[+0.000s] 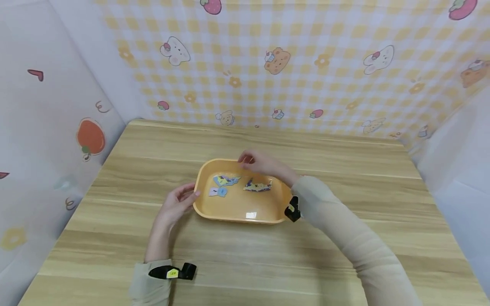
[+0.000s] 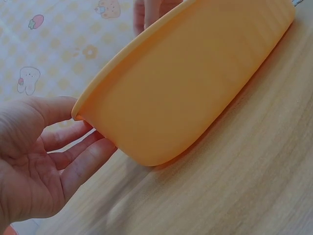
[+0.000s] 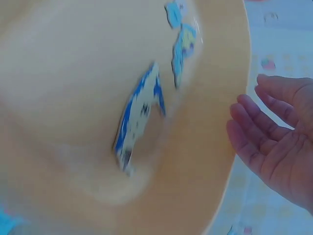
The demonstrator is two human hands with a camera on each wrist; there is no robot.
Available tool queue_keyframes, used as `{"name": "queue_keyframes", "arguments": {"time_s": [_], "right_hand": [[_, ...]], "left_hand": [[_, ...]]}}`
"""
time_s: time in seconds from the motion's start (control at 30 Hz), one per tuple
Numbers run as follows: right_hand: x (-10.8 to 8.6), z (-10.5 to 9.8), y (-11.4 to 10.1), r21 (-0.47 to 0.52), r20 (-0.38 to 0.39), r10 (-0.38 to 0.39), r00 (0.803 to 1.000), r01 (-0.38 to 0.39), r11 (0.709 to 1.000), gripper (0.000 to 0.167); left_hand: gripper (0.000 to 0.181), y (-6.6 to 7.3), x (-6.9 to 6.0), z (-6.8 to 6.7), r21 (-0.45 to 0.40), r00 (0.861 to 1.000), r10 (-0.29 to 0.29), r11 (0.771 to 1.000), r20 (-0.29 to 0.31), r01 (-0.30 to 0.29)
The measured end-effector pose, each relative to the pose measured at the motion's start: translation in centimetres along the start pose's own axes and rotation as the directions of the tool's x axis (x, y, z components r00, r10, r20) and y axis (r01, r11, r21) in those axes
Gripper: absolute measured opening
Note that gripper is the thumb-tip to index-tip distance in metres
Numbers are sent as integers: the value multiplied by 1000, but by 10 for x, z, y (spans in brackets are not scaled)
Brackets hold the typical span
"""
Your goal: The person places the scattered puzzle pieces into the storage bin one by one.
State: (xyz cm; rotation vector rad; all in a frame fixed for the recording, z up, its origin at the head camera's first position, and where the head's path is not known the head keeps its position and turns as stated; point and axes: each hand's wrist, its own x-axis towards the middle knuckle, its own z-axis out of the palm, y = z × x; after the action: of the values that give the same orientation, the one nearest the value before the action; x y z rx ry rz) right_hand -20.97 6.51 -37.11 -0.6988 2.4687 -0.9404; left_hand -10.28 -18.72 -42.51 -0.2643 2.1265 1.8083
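Note:
A shallow yellow-orange plastic tray is on the table, with several flat cut-out pieces lying inside. One is a long piece with blue edging; to its left lie a blue-and-yellow piece and a small pink-and-blue piece. My left hand holds the tray's left end, thumb on the rim and fingers under it, as the left wrist view shows. Over the far rim is my right hand, fingers loosely bent and nothing between them. In the right wrist view its fingers are beside the rim.
The wood-grain table extends around the tray on all sides. A checked cloth with cartoon prints hangs behind it, and white printed cloth closes off the left. Black straps with small devices are on both sleeves.

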Motion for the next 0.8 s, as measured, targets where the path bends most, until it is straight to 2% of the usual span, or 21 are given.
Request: {"name": "queue_keyframes", "arguments": {"time_s": [0.13,0.3,0.5,0.63,0.8], "right_hand": [[-10,-13,17,63,-96,42,994,-36,997,25],[-26,-32,43,87,-161,155,975,-143,986,28],[-49,-46,83,4,-171,197,965,-200,980,27],[-65,-49,108,-31,-138,288,948,-295,955,30],[-79,-49,128,-68,-115,329,937,-338,939,36]], "left_hand": [[53,0,0,-1,7,1000,1,1000,-3,-1],[53,0,0,-1,6,1000,-3,1000,-6,3],[53,-1,0,0,12,1000,-7,1000,-8,7],[52,1,-1,0,25,1000,1,1000,-13,0],[52,1,-2,0,28,1000,7,1000,-13,-7]]}}
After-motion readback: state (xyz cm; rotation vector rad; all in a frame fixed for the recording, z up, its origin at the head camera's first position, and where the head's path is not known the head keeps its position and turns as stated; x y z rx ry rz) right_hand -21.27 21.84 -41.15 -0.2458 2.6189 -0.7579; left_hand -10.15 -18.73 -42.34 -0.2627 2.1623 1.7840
